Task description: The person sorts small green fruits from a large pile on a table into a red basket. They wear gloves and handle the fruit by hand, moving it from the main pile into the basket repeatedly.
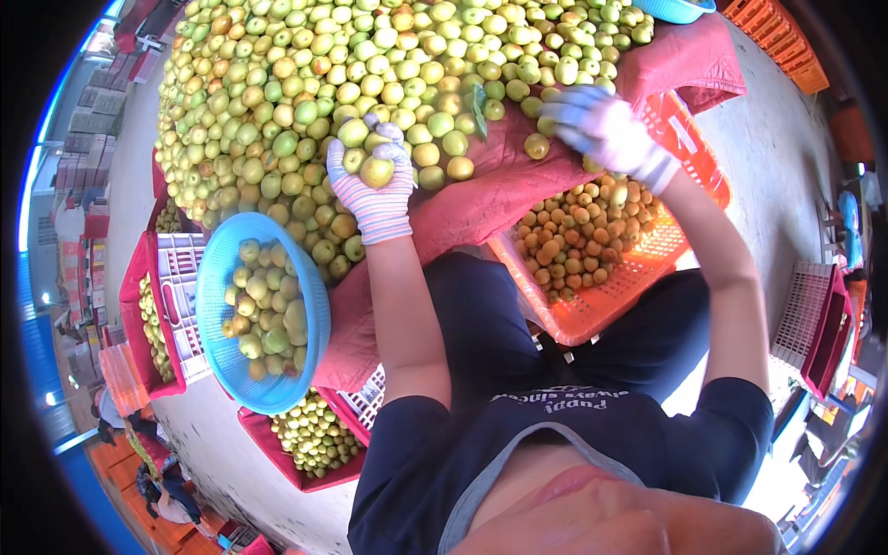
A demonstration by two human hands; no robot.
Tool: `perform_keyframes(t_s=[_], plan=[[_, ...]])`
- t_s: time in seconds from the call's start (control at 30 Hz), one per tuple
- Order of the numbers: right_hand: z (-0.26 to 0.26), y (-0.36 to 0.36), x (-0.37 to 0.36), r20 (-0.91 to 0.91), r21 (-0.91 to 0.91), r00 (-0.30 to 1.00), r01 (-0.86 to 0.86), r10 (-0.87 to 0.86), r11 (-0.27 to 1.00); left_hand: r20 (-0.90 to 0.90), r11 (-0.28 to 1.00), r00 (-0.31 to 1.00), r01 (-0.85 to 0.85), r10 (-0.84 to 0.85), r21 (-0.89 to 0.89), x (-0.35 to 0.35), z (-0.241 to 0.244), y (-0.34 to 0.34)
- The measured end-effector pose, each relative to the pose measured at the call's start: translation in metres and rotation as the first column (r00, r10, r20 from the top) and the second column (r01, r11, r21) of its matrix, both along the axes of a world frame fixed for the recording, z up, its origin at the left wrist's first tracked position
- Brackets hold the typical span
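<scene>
My left hand, in a striped knit glove with greyish fingertips, is palm up and cups several green jujubes. It rests at the near edge of a large heap of jujubes. My right hand, gloved too and blurred by motion, is above the right edge of a red quilted cloth. Its fingers are spread beside a few loose jujubes. Below that hand, an orange plastic crate between my legs holds many smaller-looking, orange-tinted fruits. A blurred fruit appears over them.
A blue plastic basket of jujubes stands at left. Red-lined crates of fruit sit beside and below it. Another blue basket and stacked orange crates are at far right. A green leaf lies on the heap. People are at lower left.
</scene>
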State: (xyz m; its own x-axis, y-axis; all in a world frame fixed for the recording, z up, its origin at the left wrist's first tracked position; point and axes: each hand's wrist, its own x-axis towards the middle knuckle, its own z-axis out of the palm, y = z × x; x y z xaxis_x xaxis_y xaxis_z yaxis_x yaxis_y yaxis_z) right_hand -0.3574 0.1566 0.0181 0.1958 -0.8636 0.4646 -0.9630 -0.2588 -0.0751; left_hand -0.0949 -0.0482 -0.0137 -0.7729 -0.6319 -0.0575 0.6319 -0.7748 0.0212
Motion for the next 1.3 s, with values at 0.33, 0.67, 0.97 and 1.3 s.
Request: perform_keyframes(t_s=[0.33, 0.67, 0.97, 1.3], plan=[[-0.037, -0.082, 0.076, 0.011, 0.576, 0.979, 0.161, -0.204, 0.802, -0.108, 0.975, 0.982, 0.134, -0.155, -0.177, -0.001, -0.008, -0.013], [0.0, -0.097, 0.078, 0.91, -0.189, 0.409, 0.263, 0.068, 0.946, -0.085, 0.988, 0.985, 0.151, -0.148, 0.034, -0.007, 0.001, 0.003], [-0.012, -0.156, 0.04, 0.095, -0.329, 0.995, 0.019, 0.013, 0.944, 0.175, 0.884, 0.872, -0.467, 0.457, 0.018, -0.005, 0.005, -0.004], [-0.028, -0.013, -0.002, -0.031, 0.301, 0.985, 0.172, -0.171, 0.938, 0.097, 0.763, 0.766, -0.642, 0.635, 0.078, 0.006, 0.022, 0.004]])
